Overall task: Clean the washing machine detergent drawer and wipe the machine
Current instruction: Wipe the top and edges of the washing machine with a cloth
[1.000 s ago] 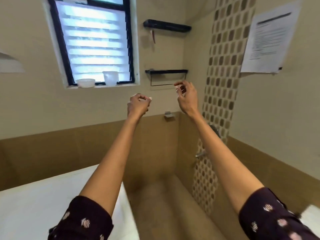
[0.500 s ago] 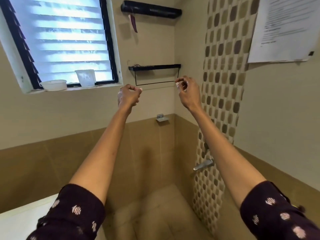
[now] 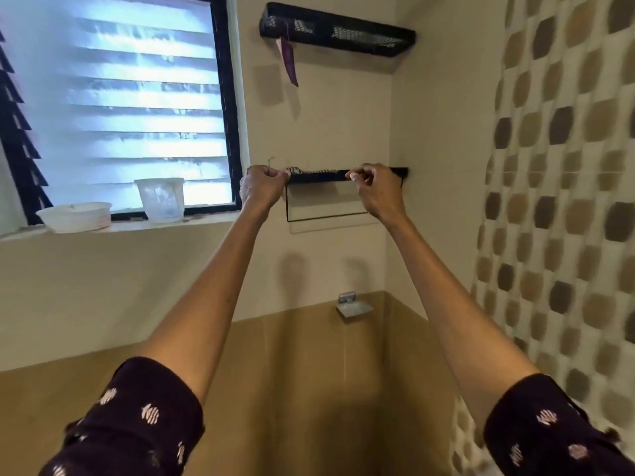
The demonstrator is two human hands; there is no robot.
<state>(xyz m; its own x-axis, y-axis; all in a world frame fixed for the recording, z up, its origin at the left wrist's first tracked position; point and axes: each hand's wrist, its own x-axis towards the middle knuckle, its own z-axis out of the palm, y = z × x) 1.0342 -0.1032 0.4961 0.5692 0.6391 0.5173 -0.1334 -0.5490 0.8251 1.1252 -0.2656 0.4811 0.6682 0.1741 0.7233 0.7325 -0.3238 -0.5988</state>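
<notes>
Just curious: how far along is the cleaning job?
Nothing visibly done: no washing machine or drawer is in view. In hand: left hand and right hand, fingers curled, are at the lower black shelf; what they hold is unclear. Drawer cleaning and wiping apparently remain.

2 shelves (image 3: 336, 32), 2 tubs (image 3: 159, 199), 2 hands (image 3: 263, 187)

Pale daylight comes through a louvred window (image 3: 130, 97); cream walls (image 3: 343, 125) over brown lower tiles (image 3: 292, 372), black upper shelf (image 3: 343, 32), black lower shelf (image 3: 319, 176), patterned tiles (image 3: 556, 166) at right
</notes>
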